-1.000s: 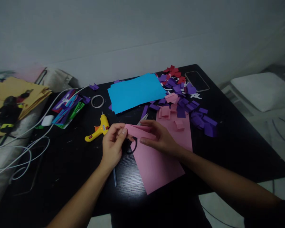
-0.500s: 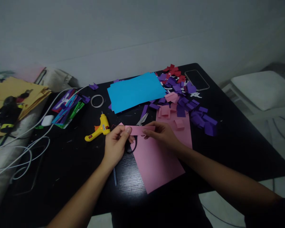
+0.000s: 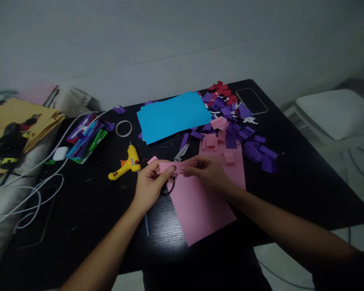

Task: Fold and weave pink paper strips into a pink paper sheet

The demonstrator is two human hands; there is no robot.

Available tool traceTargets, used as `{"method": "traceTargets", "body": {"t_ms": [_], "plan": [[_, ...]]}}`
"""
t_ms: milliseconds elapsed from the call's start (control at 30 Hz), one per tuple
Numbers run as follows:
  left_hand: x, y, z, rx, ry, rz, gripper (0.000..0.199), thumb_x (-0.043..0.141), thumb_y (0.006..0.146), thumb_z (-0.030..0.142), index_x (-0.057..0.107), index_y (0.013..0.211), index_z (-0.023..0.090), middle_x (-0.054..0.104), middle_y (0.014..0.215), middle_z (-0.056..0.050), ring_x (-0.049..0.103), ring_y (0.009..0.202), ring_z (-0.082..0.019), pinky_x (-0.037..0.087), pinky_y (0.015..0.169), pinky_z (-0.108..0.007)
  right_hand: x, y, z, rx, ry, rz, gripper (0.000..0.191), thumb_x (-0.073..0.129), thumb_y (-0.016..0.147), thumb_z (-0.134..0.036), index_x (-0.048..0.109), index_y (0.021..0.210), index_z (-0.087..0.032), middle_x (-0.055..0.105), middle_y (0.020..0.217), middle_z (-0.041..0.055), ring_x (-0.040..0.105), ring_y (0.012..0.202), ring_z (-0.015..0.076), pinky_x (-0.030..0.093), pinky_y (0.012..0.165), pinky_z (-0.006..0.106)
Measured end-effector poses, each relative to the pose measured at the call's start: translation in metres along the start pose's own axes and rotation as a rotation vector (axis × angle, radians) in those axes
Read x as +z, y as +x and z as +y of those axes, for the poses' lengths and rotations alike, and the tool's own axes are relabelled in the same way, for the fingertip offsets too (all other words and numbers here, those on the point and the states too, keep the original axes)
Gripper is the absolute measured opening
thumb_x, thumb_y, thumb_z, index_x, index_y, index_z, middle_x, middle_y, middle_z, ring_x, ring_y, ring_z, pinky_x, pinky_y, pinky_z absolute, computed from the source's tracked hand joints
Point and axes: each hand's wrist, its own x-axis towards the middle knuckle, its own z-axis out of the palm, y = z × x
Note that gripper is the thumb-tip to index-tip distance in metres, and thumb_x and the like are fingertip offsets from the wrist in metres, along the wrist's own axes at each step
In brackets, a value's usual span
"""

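A narrow pink paper strip [image 3: 166,165] is stretched between both hands, above the table. My left hand [image 3: 151,184] pinches its left part with the thumb on top. My right hand [image 3: 209,171] pinches it further right, fingertips close to the left thumb. Beneath the hands lies a large pink paper sheet [image 3: 200,214]. Scissors [image 3: 182,152] lie under the strip, blades pointing away and partly apart, with a black handle loop showing below the left hand. Small folded pink paper pieces [image 3: 211,141] rest on the sheet's far end.
A yellow glue gun [image 3: 125,165] lies left of the hands, near a tape ring [image 3: 124,128]. Blue sheets [image 3: 176,115] are stacked behind. Purple paper pieces [image 3: 253,153] and a phone [image 3: 251,101] sit right. White cables [image 3: 38,194] and coloured strips [image 3: 86,137] occupy the left.
My left thumb has slid right along the strip, bringing it closer to the right fingertips. The right hand has barely moved.
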Motion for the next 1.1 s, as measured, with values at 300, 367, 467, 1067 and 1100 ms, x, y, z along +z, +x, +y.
{"method": "traceTargets", "body": {"t_ms": [300, 367, 467, 1067, 1100], "plan": [[-0.0026, 0.0027, -0.0002, -0.063, 0.051, 0.045, 0.018, 0.081, 0.082, 0.034, 0.078, 0.083, 0.016, 0.078, 0.070, -0.004, 0.071, 0.057, -0.014, 0.057, 0.059, -0.024, 0.0003, -0.0012, -0.0003, 0.009, 0.025, -0.029, 0.032, 0.089, 0.075, -0.045, 0.081, 0.089, -0.018, 0.078, 0.082, 0.0029, 0.074, 0.073, 0.0162, 0.067, 0.076, 0.036], [-0.0031, 0.0032, -0.0001, -0.073, 0.042, 0.040, 0.018, 0.080, 0.083, 0.034, 0.079, 0.083, 0.016, 0.080, 0.072, -0.006, 0.072, 0.057, -0.015, 0.058, 0.059, -0.024, -0.0002, 0.0001, 0.0006, 0.017, 0.041, -0.029, 0.032, 0.089, 0.075, -0.045, 0.081, 0.089, -0.018, 0.078, 0.083, 0.0031, 0.074, 0.074, 0.0163, 0.068, 0.076, 0.036], [-0.0038, 0.0037, -0.0008, -0.072, 0.019, 0.036, 0.021, 0.078, 0.085, 0.036, 0.078, 0.082, 0.016, 0.080, 0.073, -0.007, 0.072, 0.055, -0.016, 0.061, 0.059, -0.027, -0.0008, 0.0020, 0.0018, 0.018, 0.069, -0.017, 0.031, 0.091, 0.073, -0.044, 0.082, 0.088, -0.019, 0.079, 0.084, 0.0032, 0.074, 0.074, 0.0166, 0.068, 0.076, 0.037], [-0.0042, 0.0040, -0.0025, -0.035, -0.016, 0.043, 0.041, 0.076, 0.086, 0.059, 0.078, 0.081, 0.017, 0.078, 0.071, -0.006, 0.075, 0.058, -0.020, 0.064, 0.063, -0.032, -0.0045, 0.0032, 0.0052, 0.017, -0.008, 0.019, 0.033, 0.090, 0.075, -0.045, 0.082, 0.093, -0.019, 0.080, 0.089, 0.0048, 0.075, 0.078, 0.0175, 0.066, 0.077, 0.036], [-0.0045, 0.0039, -0.0024, -0.024, -0.009, 0.042, 0.042, 0.076, 0.087, 0.059, 0.078, 0.081, 0.018, 0.078, 0.072, -0.006, 0.075, 0.058, -0.020, 0.064, 0.063, -0.032, -0.0045, 0.0032, 0.0052, 0.016, -0.009, 0.020, 0.033, 0.090, 0.075, -0.045, 0.082, 0.093, -0.019, 0.080, 0.089, 0.0051, 0.076, 0.078, 0.0177, 0.066, 0.077, 0.036]]}}
